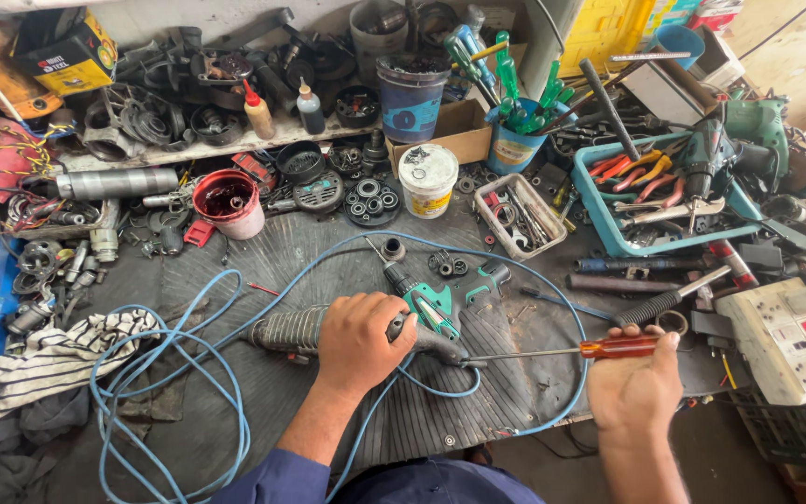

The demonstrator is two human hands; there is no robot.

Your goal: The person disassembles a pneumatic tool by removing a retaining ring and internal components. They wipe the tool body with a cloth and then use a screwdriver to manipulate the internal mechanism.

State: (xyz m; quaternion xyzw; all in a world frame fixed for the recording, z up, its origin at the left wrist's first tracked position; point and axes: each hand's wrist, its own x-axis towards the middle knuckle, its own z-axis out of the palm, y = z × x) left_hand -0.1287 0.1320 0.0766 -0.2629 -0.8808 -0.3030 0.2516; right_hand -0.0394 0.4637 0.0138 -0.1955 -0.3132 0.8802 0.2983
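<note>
My left hand (358, 341) is clamped over a grimy corded power tool (296, 329) lying on the ribbed rubber mat (263, 252). A blue cable (174, 369) runs from the tool and loops across the mat. My right hand (634, 383) holds a long screwdriver (552, 352) by its orange handle, with the metal tip meeting the tool's front end near my left hand. A green and black cordless drill (448, 297) lies just behind the tool.
A blue tray (599, 219) of pliers and drills sits at the right, next to a white socket box (781, 336). A red tub (228, 201), a white tub (427, 179), bearings and metal parts crowd the back. A striped rag (48, 359) lies at left.
</note>
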